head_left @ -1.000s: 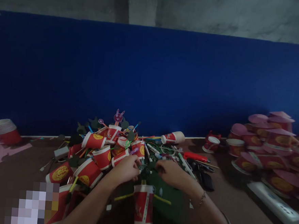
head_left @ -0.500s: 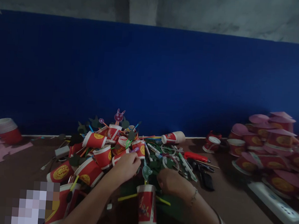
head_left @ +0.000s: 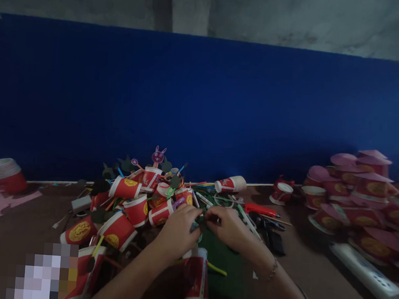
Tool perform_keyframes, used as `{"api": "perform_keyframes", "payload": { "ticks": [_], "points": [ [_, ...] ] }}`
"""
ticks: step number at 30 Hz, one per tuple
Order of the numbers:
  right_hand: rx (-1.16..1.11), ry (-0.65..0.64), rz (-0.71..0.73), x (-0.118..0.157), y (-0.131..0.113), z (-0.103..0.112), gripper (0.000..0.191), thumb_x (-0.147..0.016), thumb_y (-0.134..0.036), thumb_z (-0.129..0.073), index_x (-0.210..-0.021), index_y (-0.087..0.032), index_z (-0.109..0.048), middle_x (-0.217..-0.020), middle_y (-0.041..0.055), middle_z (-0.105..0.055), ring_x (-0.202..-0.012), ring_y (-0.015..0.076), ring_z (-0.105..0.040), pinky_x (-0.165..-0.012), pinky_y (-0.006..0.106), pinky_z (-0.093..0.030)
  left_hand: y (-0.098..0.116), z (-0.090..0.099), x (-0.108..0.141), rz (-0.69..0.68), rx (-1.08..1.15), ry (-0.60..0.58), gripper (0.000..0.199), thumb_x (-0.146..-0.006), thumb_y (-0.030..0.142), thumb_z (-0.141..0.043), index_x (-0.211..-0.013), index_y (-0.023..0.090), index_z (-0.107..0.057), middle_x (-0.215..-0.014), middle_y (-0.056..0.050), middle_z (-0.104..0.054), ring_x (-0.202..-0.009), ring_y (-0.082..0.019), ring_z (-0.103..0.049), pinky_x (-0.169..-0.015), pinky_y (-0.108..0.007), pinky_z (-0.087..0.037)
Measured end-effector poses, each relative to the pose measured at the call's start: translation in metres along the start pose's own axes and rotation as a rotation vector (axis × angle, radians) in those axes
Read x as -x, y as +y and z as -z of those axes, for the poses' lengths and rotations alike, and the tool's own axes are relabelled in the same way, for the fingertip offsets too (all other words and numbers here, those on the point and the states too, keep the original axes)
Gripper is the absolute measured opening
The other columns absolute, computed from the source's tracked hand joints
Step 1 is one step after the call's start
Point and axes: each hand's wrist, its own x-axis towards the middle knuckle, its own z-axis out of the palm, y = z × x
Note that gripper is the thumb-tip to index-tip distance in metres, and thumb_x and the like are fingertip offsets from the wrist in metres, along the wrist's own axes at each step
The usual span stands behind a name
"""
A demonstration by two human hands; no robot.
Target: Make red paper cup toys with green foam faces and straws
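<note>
A red paper cup with a white rim and a yellow strip at its right side is at the bottom middle. Just above its rim, my left hand has its fingers closed around the green paper figure, which shows only in part. Facing it, my right hand is bent into a pinch close to the same figure; whatever lies between its fingertips is too small to make out. Decorated red cups are heaped to the left of my hands.
Nested cups, a red tool and a black object lie behind and right. Pink-topped cups are piled at the right beside a white power strip. Stacked cups stand far left.
Both hands have come together above the cup, my left moving right and my right moving slightly up. The green figure, in full view before, is now mostly covered by my fingers.
</note>
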Motion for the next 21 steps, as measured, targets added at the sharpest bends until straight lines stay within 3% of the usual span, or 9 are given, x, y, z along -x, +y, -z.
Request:
{"api": "perform_keyframes", "payload": {
  "ticks": [3,6,9,12,17,21],
  "points": [
    [-0.095,0.020,0.019,0.001,-0.003,-0.003,0.014,-0.073,-0.013,-0.053,-0.076,-0.017,-0.065,-0.069,0.0001,-0.066,-0.063,0.0127,-0.056,-0.057,0.021,-0.037,0.002,-0.004,0.000,0.088,-0.024,-0.068,0.020,-0.080,0.015,-0.047,-0.083,0.018,-0.066,-0.085,-0.008,-0.067,-0.086,-0.023,-0.058,-0.078,-0.032,-0.042],
    [-0.114,0.014,-0.046,-0.001,0.005,0.003,0.015,-0.076,-0.015,-0.051,-0.082,-0.018,-0.065,-0.070,-0.0001,-0.066,-0.062,0.0127,-0.056,-0.056,0.021,-0.039,-0.002,-0.006,-0.001,0.147,0.020,-0.025,0.021,-0.081,0.015,-0.045,-0.082,0.018,-0.065,-0.083,-0.007,-0.068,-0.083,-0.022,-0.060,-0.074,-0.031,-0.041],
    [0.109,0.004,-0.137,-0.003,0.024,0.009,0.019,-0.075,-0.012,-0.049,-0.083,-0.017,-0.066,-0.078,0.0031,-0.068,-0.070,0.0150,-0.059,-0.064,0.024,-0.040,-0.007,-0.008,-0.001,0.188,0.154,0.023,0.018,-0.084,0.019,-0.044,-0.089,0.020,-0.062,-0.083,-0.004,-0.069,-0.081,-0.020,-0.062,-0.071,-0.028,-0.041],
    [0.378,-0.113,-0.225,0.000,0.045,0.006,0.016,-0.069,-0.010,-0.054,-0.078,-0.016,-0.066,-0.081,0.0089,-0.069,-0.076,0.0212,-0.061,-0.066,0.028,-0.039,-0.009,-0.011,-0.001,0.215,0.275,0.023,0.018,-0.085,0.020,-0.042,-0.092,0.022,-0.059,-0.078,-0.002,-0.070,-0.076,-0.018,-0.063,-0.068,-0.026,-0.042],
    [0.454,-0.157,-0.268,-0.001,0.058,-0.007,0.016,-0.064,-0.002,-0.052,-0.059,-0.016,-0.060,-0.072,0.0111,-0.068,-0.072,0.0233,-0.062,-0.060,0.028,-0.035,-0.008,-0.015,-0.002,0.258,0.420,-0.007,0.017,-0.084,0.016,-0.040,-0.091,0.020,-0.055,-0.076,-0.001,-0.068,-0.065,-0.015,-0.061,-0.061,-0.025,-0.043],
    [0.462,-0.106,-0.255,-0.008,0.046,-0.005,0.010,-0.070,-0.008,-0.052,-0.066,-0.016,-0.058,-0.075,0.0098,-0.066,-0.072,0.0213,-0.060,-0.059,0.027,-0.033,-0.011,-0.021,-0.004,0.267,0.491,0.036,0.011,-0.085,0.015,-0.037,-0.086,0.020,-0.047,-0.067,0.002,-0.060,-0.057,-0.013,-0.053,-0.056,-0.024,-0.040]
  ]
}}
